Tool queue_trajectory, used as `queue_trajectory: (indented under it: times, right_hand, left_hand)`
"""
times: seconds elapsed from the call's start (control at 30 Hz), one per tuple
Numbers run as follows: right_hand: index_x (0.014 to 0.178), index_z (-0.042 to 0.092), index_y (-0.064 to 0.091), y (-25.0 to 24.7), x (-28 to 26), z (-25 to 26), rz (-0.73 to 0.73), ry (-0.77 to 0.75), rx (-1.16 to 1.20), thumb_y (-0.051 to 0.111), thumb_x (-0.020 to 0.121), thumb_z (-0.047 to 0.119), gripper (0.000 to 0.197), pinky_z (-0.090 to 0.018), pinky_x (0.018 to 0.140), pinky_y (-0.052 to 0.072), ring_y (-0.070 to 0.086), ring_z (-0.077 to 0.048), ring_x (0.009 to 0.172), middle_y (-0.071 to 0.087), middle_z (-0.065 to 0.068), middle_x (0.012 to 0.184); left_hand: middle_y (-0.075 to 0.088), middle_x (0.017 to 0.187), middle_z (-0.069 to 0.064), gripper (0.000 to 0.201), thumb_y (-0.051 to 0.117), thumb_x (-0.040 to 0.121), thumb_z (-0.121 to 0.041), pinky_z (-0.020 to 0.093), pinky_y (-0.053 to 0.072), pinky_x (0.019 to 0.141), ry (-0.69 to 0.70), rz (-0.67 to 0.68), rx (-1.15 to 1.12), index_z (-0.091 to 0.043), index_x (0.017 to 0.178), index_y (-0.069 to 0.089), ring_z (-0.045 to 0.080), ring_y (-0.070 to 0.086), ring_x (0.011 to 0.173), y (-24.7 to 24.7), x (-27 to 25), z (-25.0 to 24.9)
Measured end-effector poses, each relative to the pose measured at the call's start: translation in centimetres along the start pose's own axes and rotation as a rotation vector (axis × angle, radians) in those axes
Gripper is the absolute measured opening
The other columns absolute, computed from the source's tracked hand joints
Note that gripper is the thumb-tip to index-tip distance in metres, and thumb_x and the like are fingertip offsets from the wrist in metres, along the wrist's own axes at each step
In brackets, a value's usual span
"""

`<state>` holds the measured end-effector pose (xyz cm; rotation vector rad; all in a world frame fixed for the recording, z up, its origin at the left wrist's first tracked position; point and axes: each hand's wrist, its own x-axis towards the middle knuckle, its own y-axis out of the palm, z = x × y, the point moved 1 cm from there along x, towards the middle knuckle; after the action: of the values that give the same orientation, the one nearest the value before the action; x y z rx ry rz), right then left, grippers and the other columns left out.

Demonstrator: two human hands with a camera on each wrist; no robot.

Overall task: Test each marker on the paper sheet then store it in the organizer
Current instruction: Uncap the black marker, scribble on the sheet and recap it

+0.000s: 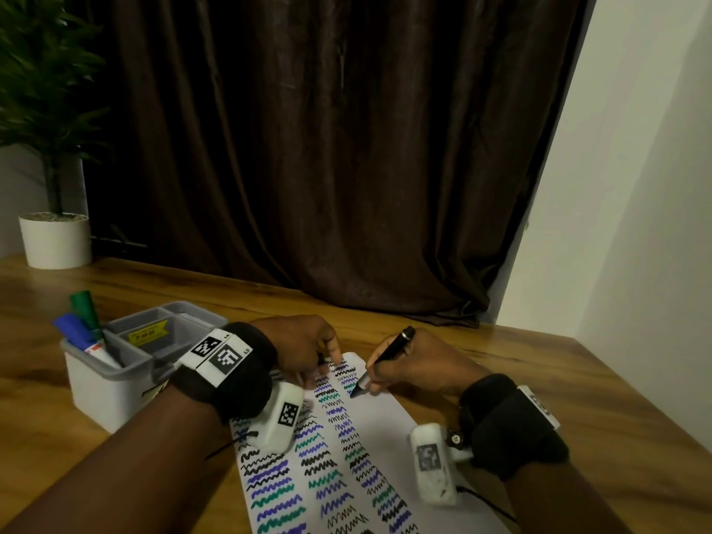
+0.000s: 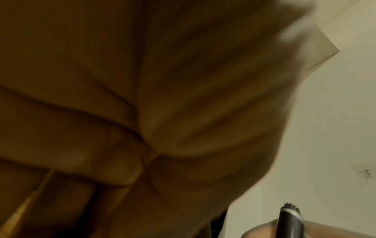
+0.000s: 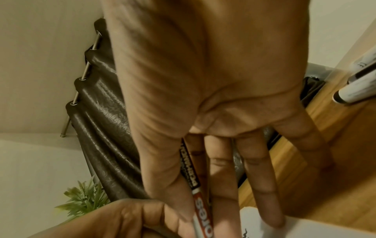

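Observation:
A white paper sheet [image 1: 389, 429] covered in black, blue and green squiggles lies on the wooden table [image 1: 520, 364]. My right hand [image 1: 371, 381] grips a black marker [image 1: 385, 356] like a pen, its tip touching the paper near the top of the right column. The right wrist view shows its red-and-white label [image 3: 201, 204] between my fingers. My left hand [image 1: 327, 360] rests on the paper's top left, fingers curled and index finger pointing down. A small black piece that looks like the marker's cap [image 1: 319, 358] is pinched in it. The grey organizer [image 1: 100, 395] stands left of the paper.
A blue marker [image 1: 75, 333] and a green marker [image 1: 86, 308] stand in the organizer's left compartment. A potted plant [image 1: 54, 240] sits at the table's far left, with a dark curtain behind. White-barrelled markers [image 3: 356, 90] show at the right wrist view's upper right.

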<state>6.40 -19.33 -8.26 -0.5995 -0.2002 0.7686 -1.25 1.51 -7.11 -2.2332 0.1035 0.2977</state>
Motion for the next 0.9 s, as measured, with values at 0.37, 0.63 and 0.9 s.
queue_trajectory:
  times: [0.37,0.63,0.9]
  right_hand:
    - [0.099,0.007,0.078,-0.36,-0.12,0.25,-0.108,-0.043,-0.041,0.077,0.086,0.015,0.016,-0.042,0.096,0.060,0.078,-0.023,0.094,0.082,-0.008,0.091]
    - [0.099,0.010,0.079,-0.53,-0.23,0.41,-0.105,-0.057,-0.086,0.077,0.088,0.018,0.014,-0.027,0.085,0.060,0.077,-0.012,0.090,0.082,-0.003,0.090]
    - [0.102,0.005,0.078,-0.26,-0.12,-0.09,-0.005,-0.038,-0.049,0.076,0.088,0.013,0.016,-0.021,0.082,0.057,0.079,-0.016,0.092,0.083,-0.007,0.091]
  left_hand:
    - [0.073,0.111,-0.005,0.038,0.064,0.089,0.000,0.042,0.058,0.096,0.026,-0.059,0.153,-0.037,0.098,0.065,0.014,0.069,0.106,-0.05,0.30,0.00]
    - [0.070,0.116,-0.003,0.038,0.061,0.090,0.001,0.037,0.062,0.085,0.011,-0.046,0.172,-0.033,0.106,0.066,0.018,0.069,0.104,-0.19,0.03,-0.01]
    - [0.069,0.121,0.001,0.040,0.060,0.089,0.005,0.043,0.062,0.088,0.003,-0.040,0.182,-0.029,0.109,0.067,0.020,0.069,0.108,-0.22,0.03,-0.22]
